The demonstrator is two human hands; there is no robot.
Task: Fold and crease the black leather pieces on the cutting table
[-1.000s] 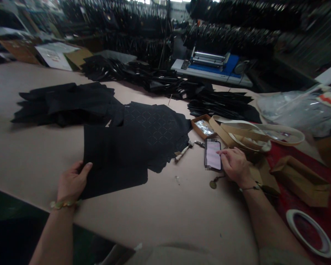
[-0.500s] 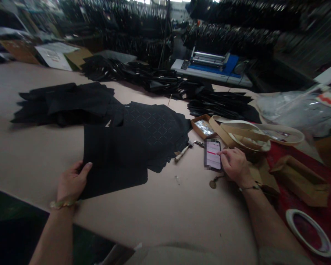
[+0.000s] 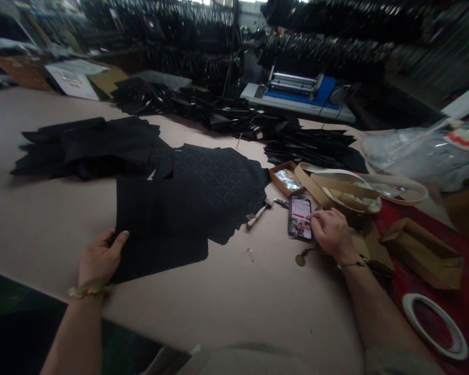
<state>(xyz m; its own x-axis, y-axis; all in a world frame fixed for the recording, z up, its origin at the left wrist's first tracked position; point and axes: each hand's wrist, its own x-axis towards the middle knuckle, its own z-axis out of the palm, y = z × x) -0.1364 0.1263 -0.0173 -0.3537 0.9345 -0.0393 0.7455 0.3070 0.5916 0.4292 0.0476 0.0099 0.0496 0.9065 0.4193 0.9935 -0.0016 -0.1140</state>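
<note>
At the left, my left hand (image 3: 101, 258) pinches the left edge of a black sheet (image 3: 160, 229) between thumb and fingers. The sheet overlaps a pile of black pieces with a diamond pattern (image 3: 222, 179). My right hand (image 3: 332, 232) is at a phone (image 3: 300, 219) lying on the table, a fingertip touching the right side of its lit screen. The other fingers of that hand are curled, with nothing seen in them. A round pendant (image 3: 300, 260) lies just below the phone, and a small hammer (image 3: 258, 216) is to its left.
Black pieces (image 3: 89, 148) are heaped on the table (image 3: 234, 307) at the left, with more along the back. A small box of shiny items (image 3: 287, 179), open cardboard boxes (image 3: 424, 252), a tape roll (image 3: 435, 325) and plastic bags (image 3: 406, 156) are at the right.
The phone's screen now shows pictures in its lower part. The whole view has shifted slightly; both hands keep their places on the sheet and at the phone.
</note>
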